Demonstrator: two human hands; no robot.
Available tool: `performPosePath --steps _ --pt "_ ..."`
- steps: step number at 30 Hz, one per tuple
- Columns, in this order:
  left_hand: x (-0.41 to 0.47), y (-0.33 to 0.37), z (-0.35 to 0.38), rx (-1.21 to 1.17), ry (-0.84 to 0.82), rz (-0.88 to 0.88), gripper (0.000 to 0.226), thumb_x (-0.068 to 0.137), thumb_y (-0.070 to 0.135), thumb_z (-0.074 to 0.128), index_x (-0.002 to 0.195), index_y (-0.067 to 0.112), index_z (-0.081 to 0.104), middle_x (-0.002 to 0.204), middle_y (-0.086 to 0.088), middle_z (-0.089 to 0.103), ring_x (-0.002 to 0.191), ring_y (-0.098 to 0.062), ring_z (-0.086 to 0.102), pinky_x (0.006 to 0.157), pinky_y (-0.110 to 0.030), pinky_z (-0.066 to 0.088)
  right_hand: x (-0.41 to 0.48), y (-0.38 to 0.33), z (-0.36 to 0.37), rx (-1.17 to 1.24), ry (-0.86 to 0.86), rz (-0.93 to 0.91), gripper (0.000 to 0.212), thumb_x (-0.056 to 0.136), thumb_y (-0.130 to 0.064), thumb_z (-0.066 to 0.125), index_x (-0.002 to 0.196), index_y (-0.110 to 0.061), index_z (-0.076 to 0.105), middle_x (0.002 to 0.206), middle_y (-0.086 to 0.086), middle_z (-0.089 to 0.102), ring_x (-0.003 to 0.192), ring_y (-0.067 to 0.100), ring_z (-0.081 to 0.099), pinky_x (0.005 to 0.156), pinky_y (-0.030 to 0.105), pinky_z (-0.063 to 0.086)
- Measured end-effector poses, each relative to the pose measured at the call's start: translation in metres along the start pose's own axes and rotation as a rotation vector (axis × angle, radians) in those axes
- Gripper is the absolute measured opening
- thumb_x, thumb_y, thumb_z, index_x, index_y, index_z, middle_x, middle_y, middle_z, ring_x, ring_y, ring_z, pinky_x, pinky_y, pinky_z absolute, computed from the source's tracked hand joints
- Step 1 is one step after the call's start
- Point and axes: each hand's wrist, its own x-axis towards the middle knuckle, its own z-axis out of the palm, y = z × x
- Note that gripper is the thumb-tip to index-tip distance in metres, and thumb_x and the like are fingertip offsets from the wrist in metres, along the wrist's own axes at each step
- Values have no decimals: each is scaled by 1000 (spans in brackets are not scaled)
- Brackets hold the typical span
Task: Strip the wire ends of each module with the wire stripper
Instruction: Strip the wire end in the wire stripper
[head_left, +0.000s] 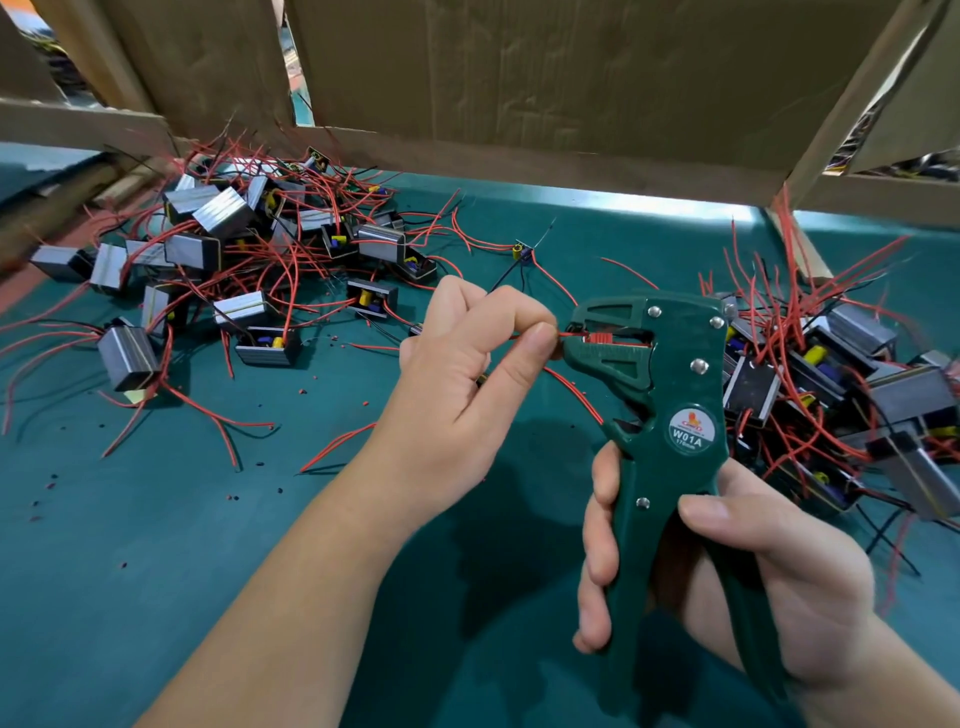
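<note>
My right hand (727, 582) grips the handles of a dark green wire stripper (660, 395) held upright over the green table. My left hand (467, 379) pinches a thin red wire (569, 335) between thumb and forefinger, and the wire's end lies inside the stripper's jaws. A second red wire (574, 391) runs below the jaws. The module belonging to these wires is hidden behind my left hand. One pile of grey box-shaped modules (228, 254) with red and black wires lies at the left. Another pile of modules (852, 395) lies at the right, behind the stripper.
Cardboard box walls (519, 88) stand along the far side of the green table (208, 519). A loose small component (522, 252) with black and red leads lies mid-table. Tiny bits of stripped insulation (49, 483) dot the table surface.
</note>
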Motion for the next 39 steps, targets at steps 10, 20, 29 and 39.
performPosePath --steps 10,20,29,39 --pt "-4 -19 7 98 -109 -162 75 73 18 50 125 60 16 111 20 36 90 -3 49 96 -46 40 4 0 12 -62 465 -92 23 61 -22 73 64 -10 54 55 15 43 34 25 44 42 34 44" --pt "-5 -42 -1 427 69 -358 70 80 12 60 139 33 28 115 3 38 110 -22 39 82 -26 29 9 -2 -1 78 452 -216 60 51 -25 70 105 -2 59 92 24 62 71 43 62 65 54 55" --pt "1 -20 5 -256 -7 -234 88 65 18 81 126 56 31 107 18 58 88 -13 66 72 -27 53 8 -2 8 86 129 -44 79 56 -26 82 125 1 57 117 30 54 72 44 61 73 62 49" --pt "4 -11 -1 -612 -11 -244 54 79 17 59 127 34 41 120 -4 57 106 -15 63 87 -22 47 5 -11 0 -56 290 -282 68 55 -13 80 117 3 57 89 27 64 72 44 62 66 58 50"
